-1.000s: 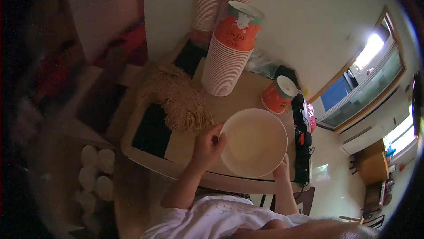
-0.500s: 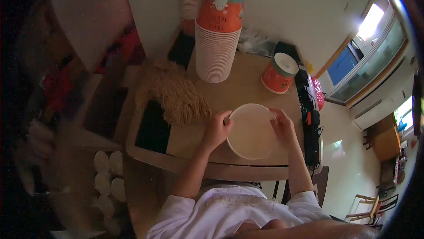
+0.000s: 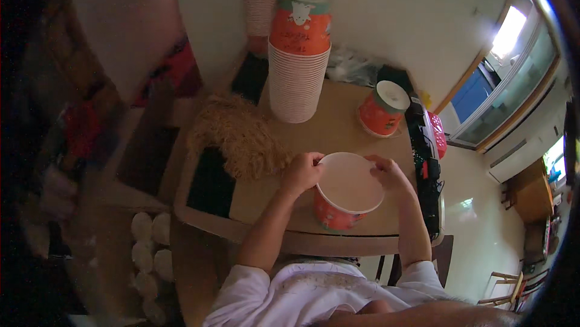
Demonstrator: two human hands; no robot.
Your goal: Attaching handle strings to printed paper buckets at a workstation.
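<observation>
A large orange paper bucket with a white inside stands near the table's front edge, mouth up and tilted toward me. My left hand pinches its rim at the left. On the far right of the rim, my right hand grips with thumb and fingers. A bundle of brown dried fibre strands lies left of my left hand. Beyond the hands rises a tall stack of upside-down paper buckets, the top one orange and green. Another upside-down bucket sits at the right.
More stacked buckets stand against the wall. Clear plastic wrapping lies at the table's back. Black power strips with cables run along the right edge, beside a pink basket. Several pale round items are low at the left.
The bucket in my hands has tipped so that its orange outer wall shows below the rim. Both hands still hold the rim. The whole view has shifted slightly.
</observation>
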